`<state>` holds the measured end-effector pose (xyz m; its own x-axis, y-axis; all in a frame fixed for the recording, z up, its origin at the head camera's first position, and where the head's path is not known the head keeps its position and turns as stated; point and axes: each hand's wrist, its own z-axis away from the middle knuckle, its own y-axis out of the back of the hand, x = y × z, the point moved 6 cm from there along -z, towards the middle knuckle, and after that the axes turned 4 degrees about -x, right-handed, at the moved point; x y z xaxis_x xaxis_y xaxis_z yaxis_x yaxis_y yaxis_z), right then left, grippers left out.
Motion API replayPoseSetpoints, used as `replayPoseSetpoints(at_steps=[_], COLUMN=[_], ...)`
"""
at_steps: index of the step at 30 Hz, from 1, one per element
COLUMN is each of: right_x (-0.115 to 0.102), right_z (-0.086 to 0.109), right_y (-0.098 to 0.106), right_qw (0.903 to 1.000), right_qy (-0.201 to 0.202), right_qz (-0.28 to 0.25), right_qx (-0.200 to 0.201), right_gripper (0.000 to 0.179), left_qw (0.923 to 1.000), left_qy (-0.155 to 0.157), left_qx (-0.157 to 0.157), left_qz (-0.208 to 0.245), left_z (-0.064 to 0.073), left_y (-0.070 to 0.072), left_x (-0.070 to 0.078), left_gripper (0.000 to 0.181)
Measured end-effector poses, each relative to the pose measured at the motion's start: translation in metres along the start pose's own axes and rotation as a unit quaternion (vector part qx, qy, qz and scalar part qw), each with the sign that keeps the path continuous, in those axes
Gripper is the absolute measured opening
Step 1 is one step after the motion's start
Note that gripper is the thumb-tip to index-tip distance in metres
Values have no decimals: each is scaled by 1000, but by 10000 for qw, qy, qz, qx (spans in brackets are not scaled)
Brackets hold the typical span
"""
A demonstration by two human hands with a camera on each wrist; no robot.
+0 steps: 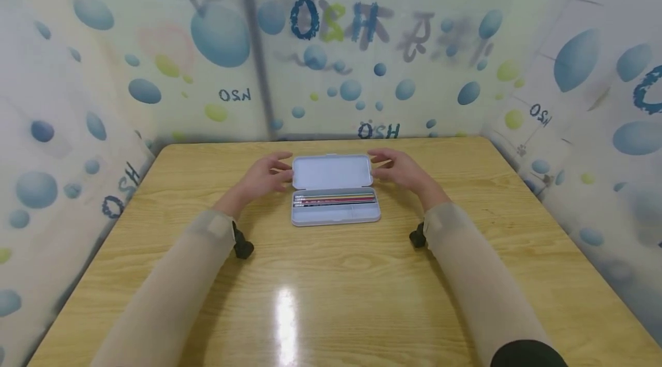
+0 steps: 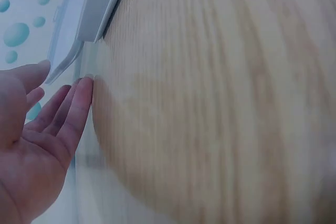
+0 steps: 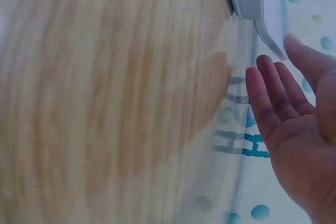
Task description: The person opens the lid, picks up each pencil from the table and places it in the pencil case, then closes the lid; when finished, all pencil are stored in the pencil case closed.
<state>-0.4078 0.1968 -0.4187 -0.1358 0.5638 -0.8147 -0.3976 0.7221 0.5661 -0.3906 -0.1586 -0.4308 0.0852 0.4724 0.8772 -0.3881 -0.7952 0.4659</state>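
A white pencil case lies unfolded on the table, its lid (image 1: 332, 172) tipped back and its tray (image 1: 326, 218) toward me. Several slim pencils (image 1: 333, 200) in different colours lie side by side in the tray. At the lid's left edge is my left hand (image 1: 266, 176), fingers loosely extended. My right hand (image 1: 399, 172) mirrors it on the other side, fingertips right by the lid's right edge. In the left wrist view, the thumb tip comes up to the corner of the lid (image 2: 67, 22). The right wrist view has the right thumb close against the lid's (image 3: 274, 17) opposite corner.
The wood-grain table (image 1: 357, 281) reaches back to a patterned wall covering (image 1: 331, 105) with blue and green drops. Similar panels stand along the left and right sides. Dark wrist devices (image 1: 243, 245) hang below both sleeves, near the tabletop.
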Motion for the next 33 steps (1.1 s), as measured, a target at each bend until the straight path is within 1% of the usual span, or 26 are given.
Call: replayPoseSetpoints(at_steps=[7,11,18,24,29,33], right_x=[2,1,0,-5,-7,-10], right_z=[-5,-7,-4,-1,2,5], right_y=[-1,-3,-4,-4,-3,-3], right_qw=[9998,9998,9998,9999,9995,9990], right_qy=[-181,-169,-192,55,199,311], right_qz=[47,-17,-19,68,51,105], right_qx=[-31,-44,16,149,247,302], right_gripper=[59,59,62,62,63,60], left_qw=[10000,9999,9999,9997,9985,9969], left_qy=[87,106,31,-157,-453,-640], left_qx=[2,66,56,165,288,386], left_qz=[-40,-25,91,25,-118,-237], left_z=[-2,-1,-1,1,4,6], left_y=[-4,-4,-5,-3,-2,-1], left_x=[2,3,3,4,8,9], left_gripper=[60,61,63,63,63,61])
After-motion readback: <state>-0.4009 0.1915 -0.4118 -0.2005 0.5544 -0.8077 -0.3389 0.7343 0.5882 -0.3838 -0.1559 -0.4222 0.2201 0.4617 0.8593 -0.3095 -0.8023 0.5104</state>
